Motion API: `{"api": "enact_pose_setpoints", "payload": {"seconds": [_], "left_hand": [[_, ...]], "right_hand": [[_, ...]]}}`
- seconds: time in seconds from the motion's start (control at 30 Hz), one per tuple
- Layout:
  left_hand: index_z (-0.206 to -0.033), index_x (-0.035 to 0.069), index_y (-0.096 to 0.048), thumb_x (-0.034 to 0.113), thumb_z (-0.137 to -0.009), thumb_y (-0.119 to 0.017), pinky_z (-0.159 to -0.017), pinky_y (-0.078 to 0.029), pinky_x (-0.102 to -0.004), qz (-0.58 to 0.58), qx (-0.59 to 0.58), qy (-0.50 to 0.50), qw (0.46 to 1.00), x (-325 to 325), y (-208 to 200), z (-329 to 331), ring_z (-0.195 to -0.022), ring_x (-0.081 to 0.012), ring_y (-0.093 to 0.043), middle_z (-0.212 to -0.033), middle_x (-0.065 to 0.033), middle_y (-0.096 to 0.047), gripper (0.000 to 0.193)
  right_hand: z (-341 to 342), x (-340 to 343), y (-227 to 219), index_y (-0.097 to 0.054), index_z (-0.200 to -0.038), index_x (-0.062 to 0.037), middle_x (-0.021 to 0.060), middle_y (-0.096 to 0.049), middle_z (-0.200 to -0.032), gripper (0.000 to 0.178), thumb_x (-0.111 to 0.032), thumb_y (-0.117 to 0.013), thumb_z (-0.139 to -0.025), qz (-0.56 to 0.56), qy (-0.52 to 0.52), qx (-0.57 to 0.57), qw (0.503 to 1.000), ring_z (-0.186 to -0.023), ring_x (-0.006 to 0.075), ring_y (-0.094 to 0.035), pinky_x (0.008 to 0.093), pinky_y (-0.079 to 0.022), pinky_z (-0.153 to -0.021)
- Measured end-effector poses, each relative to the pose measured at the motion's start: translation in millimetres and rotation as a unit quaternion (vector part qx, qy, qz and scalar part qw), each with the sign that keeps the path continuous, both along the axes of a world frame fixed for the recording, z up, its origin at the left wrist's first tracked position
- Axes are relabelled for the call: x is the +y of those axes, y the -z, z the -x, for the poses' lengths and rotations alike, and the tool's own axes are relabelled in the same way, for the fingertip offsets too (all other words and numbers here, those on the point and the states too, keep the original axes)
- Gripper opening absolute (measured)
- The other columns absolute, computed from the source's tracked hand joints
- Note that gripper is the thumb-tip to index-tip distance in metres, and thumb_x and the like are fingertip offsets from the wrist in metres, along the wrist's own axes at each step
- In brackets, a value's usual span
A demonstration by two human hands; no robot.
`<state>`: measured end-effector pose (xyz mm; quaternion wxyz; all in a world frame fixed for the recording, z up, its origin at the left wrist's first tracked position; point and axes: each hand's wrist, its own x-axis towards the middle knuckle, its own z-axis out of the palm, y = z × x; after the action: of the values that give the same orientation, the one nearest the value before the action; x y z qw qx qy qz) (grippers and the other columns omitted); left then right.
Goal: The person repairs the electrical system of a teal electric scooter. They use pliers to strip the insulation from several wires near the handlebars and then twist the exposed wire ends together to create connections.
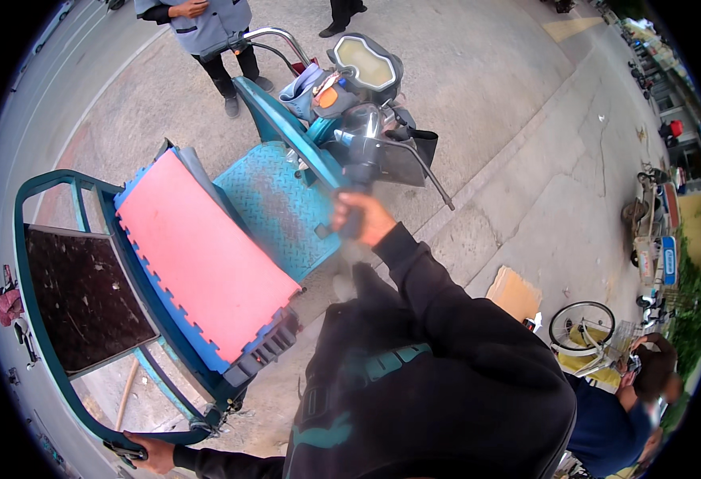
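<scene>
Head | teal frame (163,380): touching left hand (152,453) | blurred dark object (361,164): in right hand (366,218)

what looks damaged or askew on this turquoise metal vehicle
Two things. The pink foam mat with jigsaw edges sits unevenly over a blue foam layer, so blue shows along one side. Beside it, the turquoise diamond-plate metal floor has discoloured, greyish patches, as if its paint were worn.

cracked grey pavement (486,96) beside a road (55,100)
</scene>
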<state>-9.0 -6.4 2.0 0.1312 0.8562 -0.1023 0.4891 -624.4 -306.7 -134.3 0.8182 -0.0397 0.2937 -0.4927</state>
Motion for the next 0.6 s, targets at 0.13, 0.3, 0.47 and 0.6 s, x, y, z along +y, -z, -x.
{"api": "enact_pose_setpoints", "payload": {"seconds": [0.13, 0.3, 0.47, 0.6], "left_hand": [[-0.102, 0.012, -0.076, 0.081, -0.072, -0.065, -0.056, -0.055, -0.0361, 0.006, 0.002, -0.019, 1.000, -1.6, 3.5, 0.0, -0.066, -0.0250, -0.070, -0.082, -0.0030, -0.074, 0.076], [-0.107, 0.008, -0.067, 0.046, -0.081, -0.080, -0.062, -0.053, -0.0446, -0.038, -0.174, 0.113, 0.978, -5.9, 3.1, 3.9, -0.072, -0.0279, -0.068, -0.083, -0.0132, -0.069, 0.048], [-0.107, 0.007, -0.067, 0.046, -0.081, -0.080, -0.065, -0.053, -0.0469, 0.019, -0.126, 0.088, 0.988, -9.2, 1.9, 19.1, -0.076, -0.0299, -0.068, -0.085, -0.0137, -0.069, 0.048], [-0.108, 0.007, -0.068, 0.045, -0.081, -0.080, -0.068, -0.054, -0.0487, 0.034, -0.118, 0.083, 0.989, -0.9, 10.7, 5.7, -0.079, -0.0315, -0.068, -0.086, -0.0141, -0.069, 0.048]], "right_hand": [[-21.1, 3.7, -20.2, -0.062, -0.096, -0.0060, 0.0024, -0.058, -0.071, 0.023, -0.025, -0.072, -0.087, -0.051, 0.074, 0.278, 0.956, -0.059, 0.0174, -0.057, 0.0324, -0.047, -0.059], [-56.1, 2.3, -30.4, -0.059, -0.090, -0.0012, 0.0061, -0.054, -0.061, 0.022, -0.020, -0.069, -0.089, -0.084, 0.165, 0.324, 0.928, -0.046, 0.0179, -0.054, 0.0325, -0.045, -0.045], [-136.0, -5.5, 7.2, -0.056, -0.091, -0.0032, 0.0057, -0.056, -0.070, 0.023, -0.024, -0.065, -0.092, -0.105, 0.220, 0.303, 0.921, -0.053, 0.0178, -0.055, 0.0344, -0.048, -0.046], [-196.9, -28.8, 40.4, -0.053, -0.083, -0.0041, 0.0049, -0.052, -0.062, 0.025, -0.024, -0.061, -0.095, -0.109, 0.272, 0.301, 0.908, -0.046, 0.0173, -0.052, 0.0363, -0.050, -0.043]]}}
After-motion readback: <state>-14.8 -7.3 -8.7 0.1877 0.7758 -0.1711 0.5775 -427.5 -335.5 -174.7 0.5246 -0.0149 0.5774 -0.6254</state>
